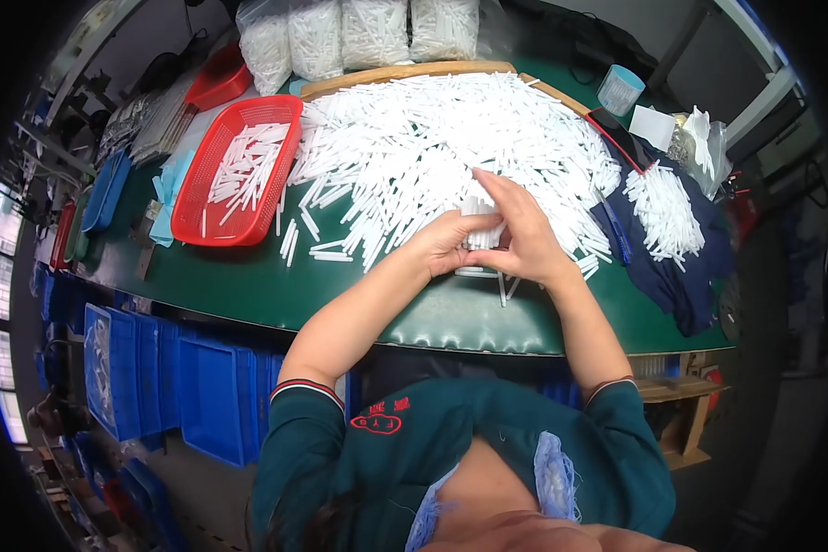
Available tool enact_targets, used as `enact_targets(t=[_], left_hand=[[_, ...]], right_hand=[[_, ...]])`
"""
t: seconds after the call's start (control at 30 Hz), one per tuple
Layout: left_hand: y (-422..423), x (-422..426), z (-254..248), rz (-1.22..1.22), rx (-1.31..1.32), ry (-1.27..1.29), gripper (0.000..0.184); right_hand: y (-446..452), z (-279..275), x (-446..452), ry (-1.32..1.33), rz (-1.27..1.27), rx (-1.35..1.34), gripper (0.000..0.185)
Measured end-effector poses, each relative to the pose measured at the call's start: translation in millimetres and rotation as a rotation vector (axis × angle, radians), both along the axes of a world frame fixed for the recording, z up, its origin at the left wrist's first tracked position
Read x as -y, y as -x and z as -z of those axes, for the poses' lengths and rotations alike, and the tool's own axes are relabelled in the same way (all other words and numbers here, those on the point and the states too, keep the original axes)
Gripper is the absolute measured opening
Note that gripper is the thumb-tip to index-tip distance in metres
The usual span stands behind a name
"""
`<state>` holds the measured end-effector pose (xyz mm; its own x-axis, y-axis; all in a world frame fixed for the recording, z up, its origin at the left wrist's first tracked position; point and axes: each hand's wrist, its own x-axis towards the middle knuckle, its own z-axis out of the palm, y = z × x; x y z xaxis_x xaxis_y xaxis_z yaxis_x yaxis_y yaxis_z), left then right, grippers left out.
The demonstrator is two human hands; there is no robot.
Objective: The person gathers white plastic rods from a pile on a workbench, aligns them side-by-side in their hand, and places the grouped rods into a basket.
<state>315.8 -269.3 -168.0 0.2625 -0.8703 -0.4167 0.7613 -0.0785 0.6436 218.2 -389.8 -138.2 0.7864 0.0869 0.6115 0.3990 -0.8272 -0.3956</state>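
A bundle of short white plastic tubes (481, 237) is clasped between my two hands, above the near part of the green table (469, 317). My left hand (444, 242) closes round its left side, thumb across the front. On the right side my right hand (531, 237) curves round the same bundle, its fingers reaching over the far side. A few loose tubes (507, 291) stick out below the hands. Just beyond spreads a wide pile of the same tubes (432, 129). The palms hide part of the bundle.
A red perforated basket (239, 235) with tubes stands left. Wooden strips (405, 74) edge the pile; filled clear bags (315, 41) stand behind. On the right, a dark blue cloth (685, 304) bears more tubes (664, 216) and a blue pen-like tool (615, 232). Blue crates (216, 405) sit below.
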Motion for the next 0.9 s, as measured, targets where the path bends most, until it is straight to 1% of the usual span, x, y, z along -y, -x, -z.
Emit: enact_targets(t=[0.03, 0.1, 0.17, 0.23, 0.27, 0.3, 0.37, 0.43, 0.47, 0.5, 0.6, 0.67, 0.7, 0.77, 0.9], left_hand=[[-1, -1, -3, -0.047, -0.07, 0.034, 0.034], [-1, -10, -8, -0.048, -0.096, 0.055, 0.032], [-2, -20, -8, -0.053, -0.129, 0.068, 0.032], [-5, -25, -1, -0.028, -0.145, 0.081, 0.034], [-6, -26, 2, -0.013, -0.203, 0.109, 0.034], [-7, -26, 4, 0.001, -0.261, 0.14, 0.035], [-9, -27, 1, 0.003, -0.257, 0.125, 0.036], [-8, -30, -3, -0.084, -0.25, 0.057, 0.037], [-7, -30, -5, -0.086, -0.257, 0.054, 0.037], [-6, -31, -8, -0.077, -0.292, 0.073, 0.038], [-5, -29, -2, -0.067, -0.353, 0.126, 0.038], [-3, -28, 3, -0.065, -0.379, 0.159, 0.038], [-3, -28, 4, -0.03, -0.384, 0.175, 0.04], [-2, -27, 6, 0.007, -0.391, 0.19, 0.043], [4, -26, 9, 0.044, -0.416, 0.233, 0.045]], right_hand=[[1, -1, 2, 0.004, -0.004, 0.001, 0.085], [6, 0, 3, -0.251, -0.037, -0.145, 0.091], [9, 0, 4, -0.238, -0.064, -0.171, 0.094], [12, 1, 2, -0.206, -0.069, -0.198, 0.091], [12, 3, 1, -0.206, -0.067, -0.203, 0.091], [13, 5, -1, -0.323, -0.057, -0.277, 0.086], [13, 8, 2, -0.437, -0.049, -0.362, 0.082], [15, 9, 5, -0.31, -0.06, -0.304, 0.071], [16, 10, 5, -0.346, -0.055, -0.269, 0.065], [16, 12, 7, -0.348, -0.055, -0.275, 0.065], [17, 17, 12, -0.305, -0.057, -0.238, 0.066], [19, 18, 14, -0.261, -0.122, -0.196, 0.073], [20, 15, 13, -0.261, -0.12, -0.198, 0.073], [22, 9, 10, -0.255, -0.129, -0.235, 0.082], [22, 16, 12, -0.315, -0.103, -0.303, 0.089]])
